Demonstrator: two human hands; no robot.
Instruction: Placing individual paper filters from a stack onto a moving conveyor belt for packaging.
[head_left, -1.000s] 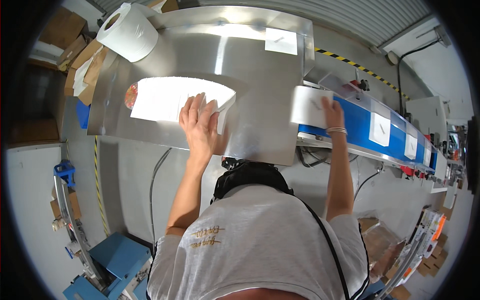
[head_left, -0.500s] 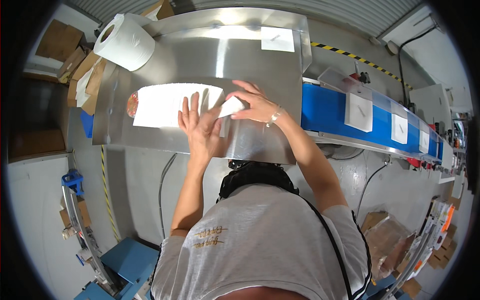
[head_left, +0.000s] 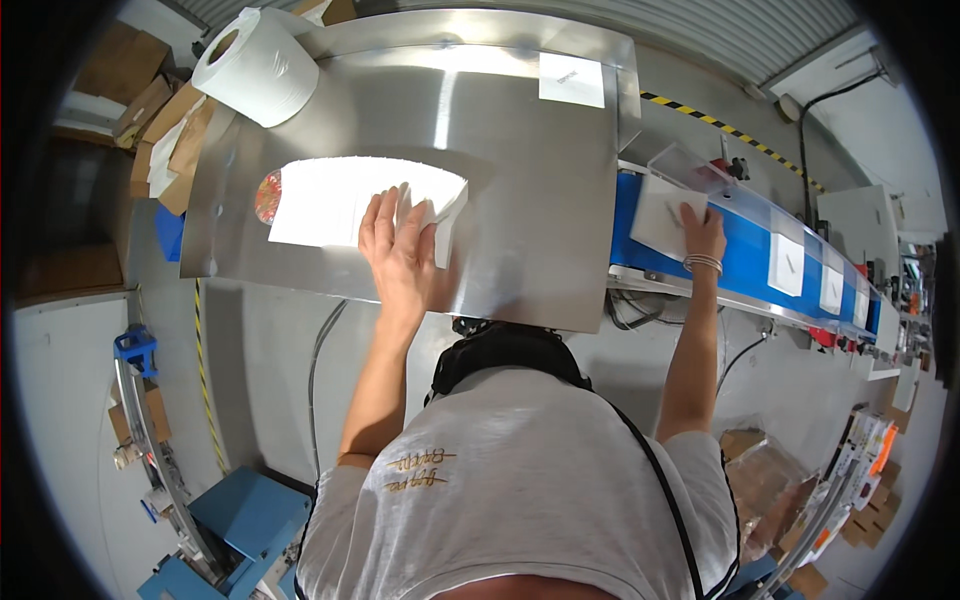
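A long overlapping row of thin white packets (head_left: pixel 320 205) lies on the steel table, a round red-patterned piece (head_left: pixel 268 197) at its left end. On the right end of this row rests my left hand (head_left: pixel 402 250), its fingers spread and slightly bent over the white edges. My right hand (head_left: pixel 705 235) reaches over the blue conveyor belt (head_left: pixel 745 238) with its fingertips on a square white packet (head_left: pixel 660 212) bearing a small dark mark. That packet sits slightly askew at the near-table end of the belt. Whether it touches the belt all over cannot be seen.
Several more white packets (head_left: pixel 786 265) lie spaced along the belt. A clear guard (head_left: pixel 690 165) runs along its far side. The steel table (head_left: pixel 520 200) carries a large white roll (head_left: pixel 262 75) at back left and a marked white sheet (head_left: pixel 572 80) at back right. Cardboard boxes (head_left: pixel 165 130) stand left.
My right hand has moved from the row of packets to the belt with a white packet. Packets on the belt have shifted farther right. My left hand has stayed on the row.
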